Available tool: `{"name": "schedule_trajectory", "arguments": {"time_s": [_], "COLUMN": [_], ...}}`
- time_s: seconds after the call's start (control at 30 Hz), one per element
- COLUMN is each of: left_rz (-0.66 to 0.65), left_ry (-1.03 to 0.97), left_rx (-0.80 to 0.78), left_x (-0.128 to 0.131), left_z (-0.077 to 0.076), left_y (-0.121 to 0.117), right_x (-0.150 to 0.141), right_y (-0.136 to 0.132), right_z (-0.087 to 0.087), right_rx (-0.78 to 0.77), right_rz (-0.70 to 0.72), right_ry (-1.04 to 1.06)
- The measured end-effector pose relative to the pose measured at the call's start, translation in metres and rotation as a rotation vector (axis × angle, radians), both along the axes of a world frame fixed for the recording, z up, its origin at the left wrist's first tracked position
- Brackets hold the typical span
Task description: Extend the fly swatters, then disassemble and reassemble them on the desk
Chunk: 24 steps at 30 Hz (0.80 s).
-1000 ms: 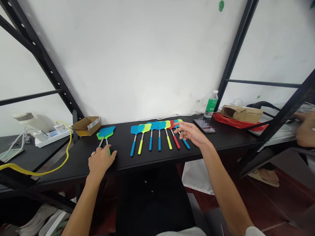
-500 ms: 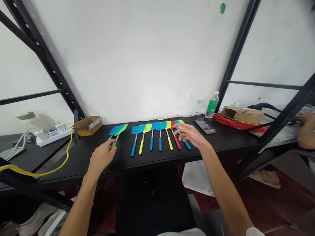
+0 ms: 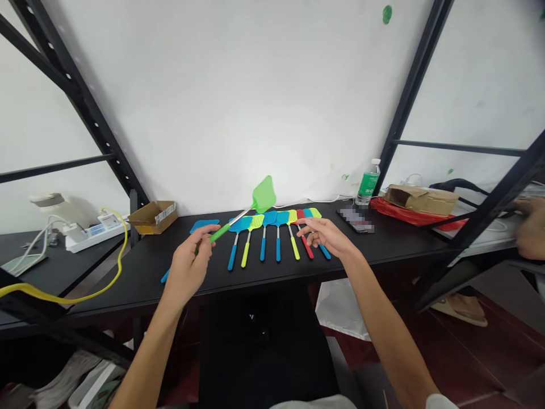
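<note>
Green fly swatter (image 3: 263, 194) points to twelve o'clock, handle gripped in my left hand (image 3: 189, 267); my right hand (image 3: 327, 237) spreads open by a red-handled swatter (image 3: 307, 249); the bottle label (image 3: 368, 184) at one o'clock is unreadable.

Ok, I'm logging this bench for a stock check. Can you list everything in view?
raised fly swatter: 1, green, held up in the left hand
flat fly swatter: 1, blue, lying on the desk under the left hand
row of fly swatters: at least 7, blue, yellow-green and red, side by side on the desk
desk: 1, black, under all these
water bottle: 1, green label, at the desk's back
phone: 1, dark, right of the row
cardboard box: 1, brown, back left
power strip: 1, white, on a lower surface at left
another person's hand: 1, far right edge
left hand: 1, gripping the green handle
right hand: 1, open, above the row's right end
</note>
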<state>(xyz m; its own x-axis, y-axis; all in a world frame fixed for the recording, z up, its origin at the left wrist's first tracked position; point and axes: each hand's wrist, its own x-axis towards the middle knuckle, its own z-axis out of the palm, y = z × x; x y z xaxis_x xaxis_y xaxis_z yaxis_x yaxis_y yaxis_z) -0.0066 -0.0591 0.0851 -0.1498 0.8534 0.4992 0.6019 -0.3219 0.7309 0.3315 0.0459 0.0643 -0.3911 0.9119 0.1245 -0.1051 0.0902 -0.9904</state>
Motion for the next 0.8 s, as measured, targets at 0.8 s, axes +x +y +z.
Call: {"name": "schedule_trajectory", "arguments": {"time_s": [0.8], "left_rz": [-0.129], "left_ry": [0.449], "left_rx": [0.014], "left_x": [0.069], "left_z": [-0.018], "left_y": [-0.017], "right_x": [-0.075], "right_y": [-0.028], "right_z": [-0.019], "right_rx": [0.252], "right_rz": [-0.033], "right_ry": [0.155]}}
